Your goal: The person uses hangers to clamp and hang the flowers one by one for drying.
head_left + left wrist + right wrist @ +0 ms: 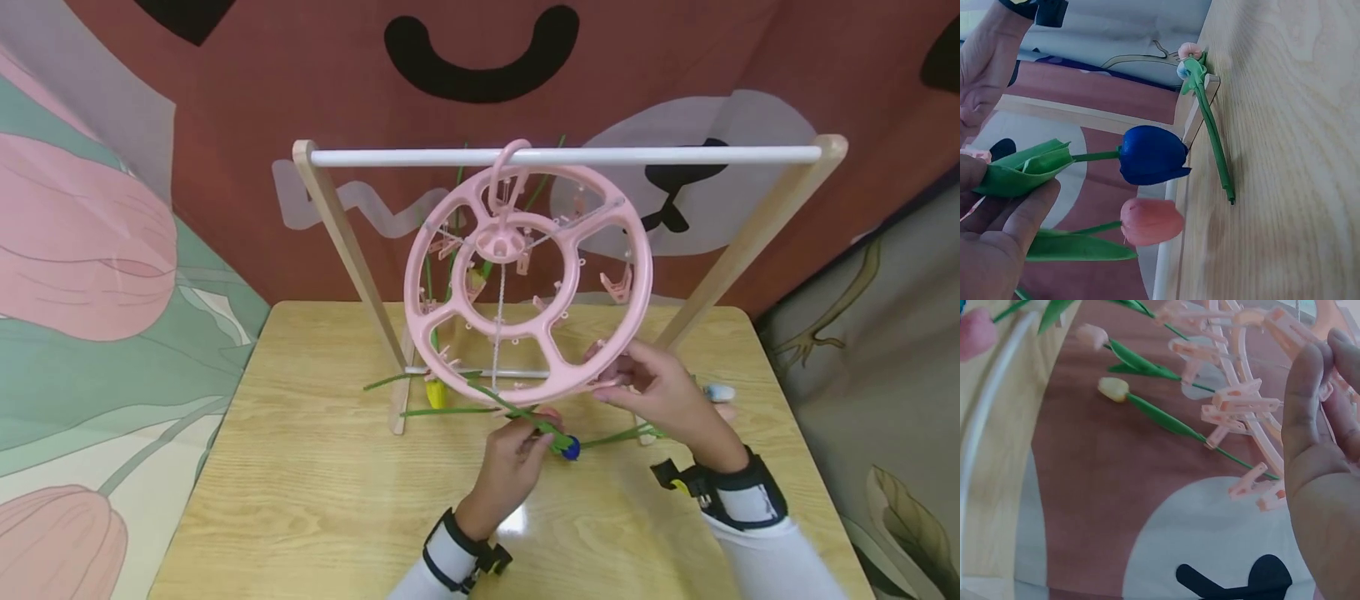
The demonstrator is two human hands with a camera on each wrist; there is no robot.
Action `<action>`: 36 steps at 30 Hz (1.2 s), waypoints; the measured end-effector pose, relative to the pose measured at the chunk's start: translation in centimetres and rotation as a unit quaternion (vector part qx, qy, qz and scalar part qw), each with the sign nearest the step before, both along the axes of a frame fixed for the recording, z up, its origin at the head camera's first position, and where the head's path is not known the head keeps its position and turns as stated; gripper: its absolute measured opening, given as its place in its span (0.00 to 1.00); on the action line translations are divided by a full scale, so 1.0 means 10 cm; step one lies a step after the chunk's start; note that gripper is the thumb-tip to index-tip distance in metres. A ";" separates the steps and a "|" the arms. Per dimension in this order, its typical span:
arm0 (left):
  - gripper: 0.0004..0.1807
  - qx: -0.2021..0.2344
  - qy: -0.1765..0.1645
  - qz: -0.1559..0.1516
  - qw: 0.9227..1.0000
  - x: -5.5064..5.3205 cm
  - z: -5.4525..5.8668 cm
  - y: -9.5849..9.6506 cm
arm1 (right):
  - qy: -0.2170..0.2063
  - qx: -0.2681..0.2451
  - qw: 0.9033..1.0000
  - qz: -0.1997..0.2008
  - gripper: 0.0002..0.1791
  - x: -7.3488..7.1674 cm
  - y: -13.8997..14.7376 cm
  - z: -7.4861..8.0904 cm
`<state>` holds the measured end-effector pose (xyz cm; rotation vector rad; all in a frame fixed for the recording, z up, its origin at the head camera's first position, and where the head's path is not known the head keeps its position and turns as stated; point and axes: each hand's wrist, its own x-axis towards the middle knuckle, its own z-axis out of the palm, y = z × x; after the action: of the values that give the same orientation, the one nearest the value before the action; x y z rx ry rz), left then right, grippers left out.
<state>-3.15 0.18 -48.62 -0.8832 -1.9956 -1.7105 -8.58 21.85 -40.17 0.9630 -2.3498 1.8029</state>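
Observation:
A pink round clip hanger [641, 250] hangs by its hook from a white bar, with small pink clothespins around its rings. My left hand [513, 462], low in front of it, pinches a blue artificial tulip [1152, 156] by its green leaves, the bloom pointing right in the head view. Close beside that bloom in the left wrist view is a pink tulip [1152, 222]. My right hand [667, 400] is at the hanger's near right rim, thumb and fingers pinching a pink clothespin [1285, 331]. A pale yellow tulip [1114, 389] and a pale pink tulip [1092, 337] hang from other clips.
The wooden stand's right leg [738, 250] rises behind my right hand. More tulips [1210, 131] lie with stems together on the table [300, 517] at the right. A yellow tulip [436, 393] hangs at the hanger's left. A printed cloth [240, 167] covers the back.

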 end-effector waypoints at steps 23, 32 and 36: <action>0.08 0.002 -0.085 0.068 0.994 -0.04 0.01 -0.08 | 0.061 -0.077 0.991 -0.087 0.24 0.17 -0.46 -0.38; 0.09 -0.005 -0.061 0.085 0.994 -0.06 0.02 -0.07 | 0.055 -0.073 0.992 -0.090 0.26 0.20 -0.55 -0.41; 0.09 -0.014 -0.061 0.088 0.994 -0.05 0.02 -0.08 | 0.062 -0.052 0.992 -0.100 0.23 0.20 -0.56 -0.40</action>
<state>-3.69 -0.64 -48.43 -0.6035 -2.1113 -1.6778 -6.62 16.27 -44.16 0.7707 -2.1691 1.7185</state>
